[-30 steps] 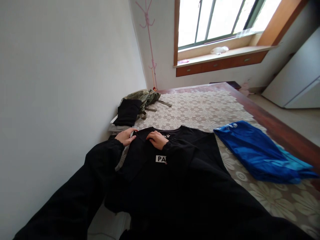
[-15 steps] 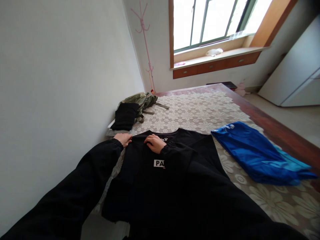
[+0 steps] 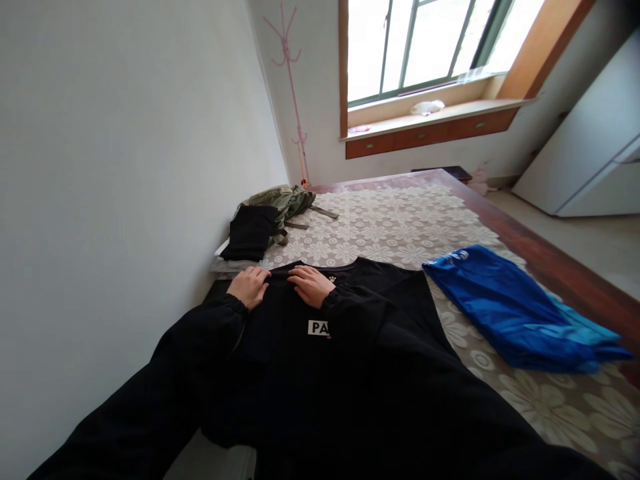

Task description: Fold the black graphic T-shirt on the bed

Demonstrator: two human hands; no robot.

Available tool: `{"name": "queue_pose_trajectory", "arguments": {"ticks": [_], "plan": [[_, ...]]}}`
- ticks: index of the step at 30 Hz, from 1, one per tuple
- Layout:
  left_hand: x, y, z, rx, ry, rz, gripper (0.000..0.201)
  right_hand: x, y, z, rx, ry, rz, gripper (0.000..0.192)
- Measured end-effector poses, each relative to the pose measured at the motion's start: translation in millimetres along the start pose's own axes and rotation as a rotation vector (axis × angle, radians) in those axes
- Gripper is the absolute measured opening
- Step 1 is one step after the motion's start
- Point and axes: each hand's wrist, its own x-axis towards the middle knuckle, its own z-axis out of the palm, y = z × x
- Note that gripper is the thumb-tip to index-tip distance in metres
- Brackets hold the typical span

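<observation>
A black T-shirt (image 3: 285,373) lies spread front up before me, its neckline away from me and a white label reading "PA" on its chest. My left hand (image 3: 249,287) rests on the shirt's shoulder at the left, fingers extended and open. Just left of the neckline, my right hand (image 3: 312,286) lies on the cloth with its fingers stretched out, also open. My black sleeves cover parts of the shirt, and their edges are hard to tell from it.
A folded blue garment (image 3: 510,307) lies to the right on the floral tablecloth (image 3: 390,213). Near the wall are folded black cloth (image 3: 250,232) and a green camouflage bag (image 3: 290,200) with straps. A pink coat stand (image 3: 295,93) is in the corner beside the window.
My left hand has let go of the shoulder edge and moved slightly right onto the cloth. Black cloth now shows further left beside it. My right hand stays nearly where it was.
</observation>
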Motion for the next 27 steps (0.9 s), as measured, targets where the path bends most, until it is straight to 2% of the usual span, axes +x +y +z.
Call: {"name": "queue_pose_trajectory", "arguments": {"ticks": [2, 4, 6, 9, 13, 16, 18, 21, 24, 27], "plan": [[-8, 11, 7.3, -0.039, 0.004, 0.059, 0.041, -2, -2, 3, -0.051, -0.048, -0.029, 0.042], [-16, 21, 20.0, -0.094, -0.022, 0.079, 0.051, -3, -5, 6, -0.096, -0.102, 0.021, 0.050], [-23, 28, 34.7, -0.143, -0.042, 0.047, 0.062, -3, -8, 7, -0.129, -0.141, 0.094, 0.057], [-29, 32, 51.9, -0.161, -0.019, 0.012, 0.068, -2, -9, 5, -0.143, -0.180, 0.133, 0.061], [-29, 31, 57.9, -0.163, 0.007, 0.029, 0.068, 0, -13, -1, -0.132, -0.232, 0.140, 0.062], [-28, 30, 56.2, -0.173, 0.021, 0.019, 0.067, 3, -23, -14, -0.105, -0.317, 0.180, 0.064], [-28, 30, 55.5, -0.185, 0.029, 0.011, 0.066, 2, -30, -31, -0.061, -0.412, 0.230, 0.065], [-28, 29, 56.0, -0.204, 0.050, -0.012, 0.069, -15, -28, -70, 0.005, -0.491, 0.248, 0.063], [-28, 28, 57.2, -0.229, 0.072, -0.025, 0.072, -56, -5, -117, 0.028, -0.488, 0.240, 0.059], [-28, 26, 59.4, -0.251, 0.085, -0.018, 0.073, -111, 24, -159, 0.038, -0.446, 0.348, 0.052]]}}
